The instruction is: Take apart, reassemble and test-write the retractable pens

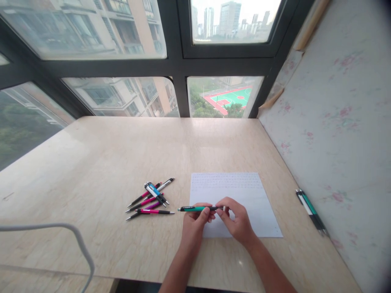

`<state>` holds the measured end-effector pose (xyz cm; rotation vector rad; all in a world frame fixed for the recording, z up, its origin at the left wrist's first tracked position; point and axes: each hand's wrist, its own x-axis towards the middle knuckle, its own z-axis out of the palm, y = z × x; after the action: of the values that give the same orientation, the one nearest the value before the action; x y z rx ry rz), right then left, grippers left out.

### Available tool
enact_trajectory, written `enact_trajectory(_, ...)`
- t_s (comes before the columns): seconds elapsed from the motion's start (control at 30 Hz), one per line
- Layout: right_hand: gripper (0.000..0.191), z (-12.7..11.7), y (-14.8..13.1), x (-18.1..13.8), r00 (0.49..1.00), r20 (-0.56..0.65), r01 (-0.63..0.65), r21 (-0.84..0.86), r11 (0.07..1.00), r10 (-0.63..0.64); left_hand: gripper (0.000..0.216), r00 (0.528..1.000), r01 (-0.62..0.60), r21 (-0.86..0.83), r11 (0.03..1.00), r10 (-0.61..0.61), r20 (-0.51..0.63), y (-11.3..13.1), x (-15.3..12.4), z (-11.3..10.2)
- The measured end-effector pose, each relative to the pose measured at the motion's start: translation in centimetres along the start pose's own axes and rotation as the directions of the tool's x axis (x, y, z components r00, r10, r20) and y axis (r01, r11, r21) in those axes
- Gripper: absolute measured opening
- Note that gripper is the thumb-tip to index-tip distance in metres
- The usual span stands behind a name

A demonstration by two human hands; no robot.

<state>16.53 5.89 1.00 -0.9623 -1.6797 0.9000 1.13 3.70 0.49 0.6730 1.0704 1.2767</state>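
A green and black ballpoint pen (pixel 195 208) lies level across both hands, above the near part of a white sheet of paper (pixel 232 191). My left hand (pixel 197 221) grips the pen's green barrel between thumb and fingers. At the other end, the fingertips of my right hand (pixel 236 219) pinch the black tip end. Rows of small writing or marks run along the top of the sheet. Left of the hands, a loose pile of several pens (pixel 151 199) in pink, purple, blue and white rests on the marble-patterned surface.
Two pens, one white (pixel 307 205) and one green (pixel 311 207), lie side by side along the floral wall (pixel 342 122). A grey cable (pixel 73 232) curves over the lower left. Dark window frames (pixel 175 67) border the back of the counter (pixel 100 158).
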Motion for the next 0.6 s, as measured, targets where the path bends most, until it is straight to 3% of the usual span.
enact_trajectory(0.13, 0.011, -0.01, 0.2, -0.2, 0.994, 0.044, -0.103, 0.105, 0.989, 0.099, 0.026, 0.999, 0.035, -0.026, 0.999, -0.035, -0.019, 0.03, 0.15, -0.06)
enact_trajectory(0.23, 0.012, -0.25, 0.45, -0.37, 0.989, 0.007, -0.15, 0.133, 0.98, 0.15, 0.028, 0.999, 0.034, -0.004, 0.999, -0.034, -0.009, -0.07, 0.1, -0.08)
enact_trajectory(0.47, 0.003, -0.91, 0.57, -0.27, 0.988, -0.042, -0.141, 0.144, 0.979, 0.148, 0.027, 0.999, 0.02, -0.001, 1.0, -0.02, 0.034, 0.23, -0.1, 0.15)
enact_trajectory(0.6, 0.017, -0.79, 0.7, -0.25, 0.988, 0.003, -0.155, 0.198, 0.968, 0.157, 0.024, 0.999, 0.001, 0.008, 1.0, -0.001, 0.045, 0.26, -0.09, 0.13)
